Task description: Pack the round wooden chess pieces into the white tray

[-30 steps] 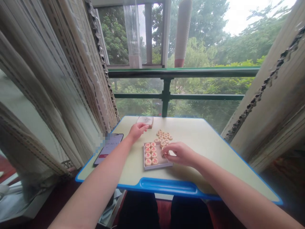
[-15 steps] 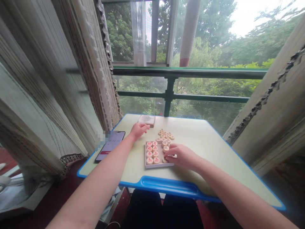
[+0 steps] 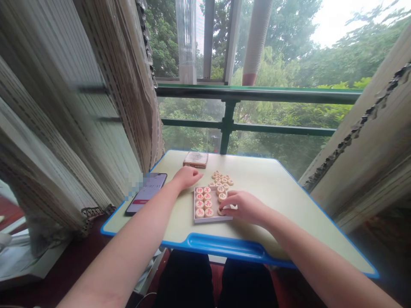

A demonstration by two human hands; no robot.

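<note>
A shallow grey tray point(image 3: 196, 220) lies on the cream table point(image 3: 276, 188) and holds several round wooden chess pieces with red characters point(image 3: 203, 201). My right hand point(image 3: 244, 206) rests over the tray's right side, fingers curled, pinching a piece point(image 3: 221, 211) at the tray's lower right. My left hand point(image 3: 186, 176) lies on the table just beyond the tray's far left corner, fingers loosely curled and holding nothing that I can see. A loose pile of more pieces point(image 3: 221, 178) sits behind the tray.
A phone point(image 3: 146, 193) with a lit screen lies at the table's left edge. A small flat box point(image 3: 195, 159) sits at the far edge. Curtains hang on both sides, and a green railing point(image 3: 257, 94) crosses the window behind. The table's blue front lip point(image 3: 224, 248) has a groove.
My right hand has shifted slightly lower in the tray with the piece. My left hand has drawn back from the flat box toward the tray. The camera has tilted a little.
</note>
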